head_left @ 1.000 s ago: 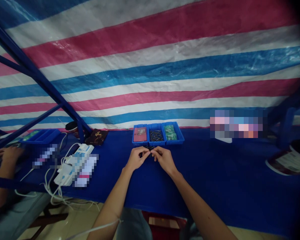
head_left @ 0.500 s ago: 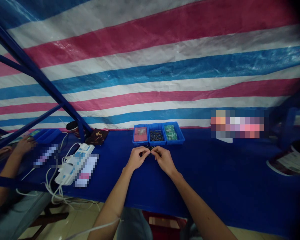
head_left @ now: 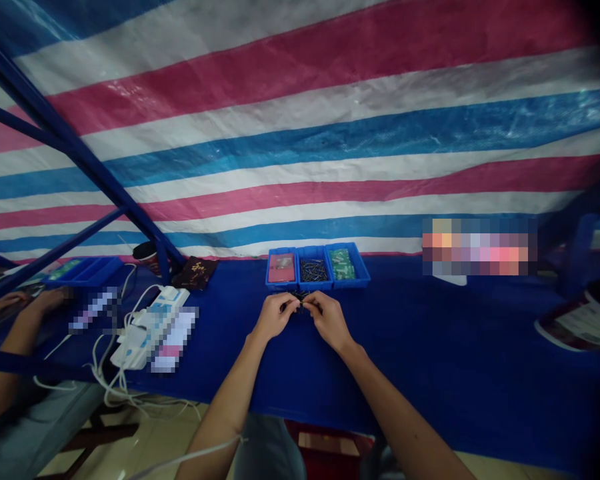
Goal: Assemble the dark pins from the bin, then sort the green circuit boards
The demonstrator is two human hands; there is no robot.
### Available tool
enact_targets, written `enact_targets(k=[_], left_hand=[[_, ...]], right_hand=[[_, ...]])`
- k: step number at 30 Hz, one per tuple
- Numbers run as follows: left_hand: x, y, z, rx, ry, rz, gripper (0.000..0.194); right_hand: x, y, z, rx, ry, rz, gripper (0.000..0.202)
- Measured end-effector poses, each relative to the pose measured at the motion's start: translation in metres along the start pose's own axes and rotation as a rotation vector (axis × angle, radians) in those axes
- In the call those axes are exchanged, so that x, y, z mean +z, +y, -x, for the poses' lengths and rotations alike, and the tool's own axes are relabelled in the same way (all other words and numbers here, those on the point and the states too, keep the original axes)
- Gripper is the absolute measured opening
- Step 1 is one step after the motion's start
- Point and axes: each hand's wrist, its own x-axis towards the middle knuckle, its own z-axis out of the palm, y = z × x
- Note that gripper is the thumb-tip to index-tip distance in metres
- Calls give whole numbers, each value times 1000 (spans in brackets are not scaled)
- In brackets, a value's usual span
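My left hand point(head_left: 274, 315) and my right hand point(head_left: 326, 316) meet fingertip to fingertip over the blue table point(head_left: 420, 360), each in a pinch. Whatever lies between the fingertips is too small to make out. Several small dark pieces point(head_left: 301, 294) show just behind the fingers. Beyond them stand three joined blue bins: the left bin point(head_left: 281, 287) holds something pink with a clear packet, the middle bin point(head_left: 314, 286) holds dark screw-like pieces point(head_left: 313, 270), and the right bin point(head_left: 364, 273) holds small green-and-white pieces point(head_left: 341, 264).
Left of my arms lie a white power strip point(head_left: 139, 347) with loose cables, a blurred-out phone-like item point(head_left: 174, 341) and a dark packet point(head_left: 195, 273). Another person's hand point(head_left: 47, 301) is beyond a blue frame bar point(head_left: 100, 180). A tub point(head_left: 583, 320) stands far right.
My hands have barely moved, still pinched together. At the far left, the other person's hand has moved slightly down and left.
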Motion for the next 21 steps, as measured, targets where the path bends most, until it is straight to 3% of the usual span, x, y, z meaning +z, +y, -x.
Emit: enact_targets(k=[12, 21], left_hand=[[-1, -1, 0, -61, 10, -19, 45], [-1, -1, -1, -35, 17, 43, 36]], right_hand=[[0, 1, 0, 1, -33, 0, 15], [1, 1, 0, 8, -38, 3, 16]])
